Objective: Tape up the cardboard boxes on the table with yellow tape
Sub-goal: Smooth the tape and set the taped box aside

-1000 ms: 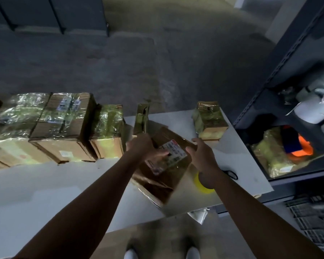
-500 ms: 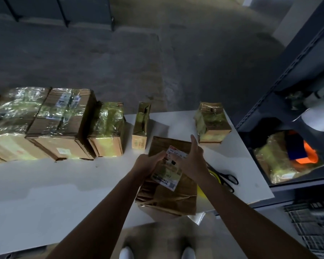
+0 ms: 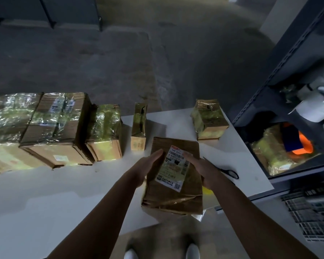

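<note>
Cardboard box [image 3: 173, 176], flat and labelled, is being held at twelve o'clock, over the near edge of the table [image 3: 45, 193]. Its brown face is looking mostly bare, so it is probably the one left to do. The row of boxes [image 3: 105, 131] from nine to eleven o'clock and the small box [image 3: 208, 120] at one o'clock are already glinting with yellow wrap.

Left hand [image 3: 148, 165] is pressing the left edge, fingers straight. Right hand [image 3: 200, 167] is lying across the right side; thumb hidden, so I cannot tell the grip. Yellow tape roll [image 3: 207, 190] is peeking out under that wrist, with scissors [image 3: 230, 171] at three o'clock.
</note>
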The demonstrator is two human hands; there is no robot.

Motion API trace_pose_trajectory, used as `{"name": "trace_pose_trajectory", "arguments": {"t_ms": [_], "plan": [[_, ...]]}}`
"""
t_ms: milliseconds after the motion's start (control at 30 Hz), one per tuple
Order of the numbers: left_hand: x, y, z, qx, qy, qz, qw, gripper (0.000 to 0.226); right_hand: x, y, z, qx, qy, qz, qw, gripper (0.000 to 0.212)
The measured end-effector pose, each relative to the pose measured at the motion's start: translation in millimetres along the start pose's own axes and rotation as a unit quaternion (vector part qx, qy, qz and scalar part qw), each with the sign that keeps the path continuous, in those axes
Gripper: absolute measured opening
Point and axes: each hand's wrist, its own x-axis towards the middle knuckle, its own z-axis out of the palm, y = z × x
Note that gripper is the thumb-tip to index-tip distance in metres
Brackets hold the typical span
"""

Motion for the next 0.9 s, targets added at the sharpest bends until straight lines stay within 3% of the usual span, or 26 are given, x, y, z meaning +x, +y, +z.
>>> {"name": "trace_pose_trajectory", "arguments": {"t_ms": [100, 200, 333, 533, 700, 800, 900], "plan": [[2, 2, -1, 0.023, 0.008, -0.007, 1.0, 0.055, -2, -6, 7, -0.085, 0.085, -0.029, 0.992, 0.068], [5, 7, -3, -0.041, 0.016, 0.004, 0.999, 0.051, -9, -20, 10, -0.138, 0.079, -0.078, 0.984, 0.066], [12, 26, -4, -0.088, 0.003, 0.04, 0.995, 0.054, -4, -45, 4, -0.125, 0.077, -0.115, 0.982, 0.048], [52, 70, 21, 0.052, 0.239, 0.064, 0.967, 0.045, 34, -86, -12, -0.108, 0.082, -0.138, 0.981, 0.03], [87, 96, 28, 0.132, 0.282, 0.076, 0.947, 0.052, 78, -123, -23, -0.176, 0.148, -0.182, 0.956, 0.03], [96, 93, 28, 0.193, 0.279, 0.076, 0.938, 0.034, 95, -139, -32, -0.263, 0.127, -0.155, 0.944, 0.03], [102, 89, 26, 0.148, 0.259, 0.068, 0.952, 0.013, 104, -137, -35, -0.34, 0.08, -0.15, 0.925, 0.033]]}}
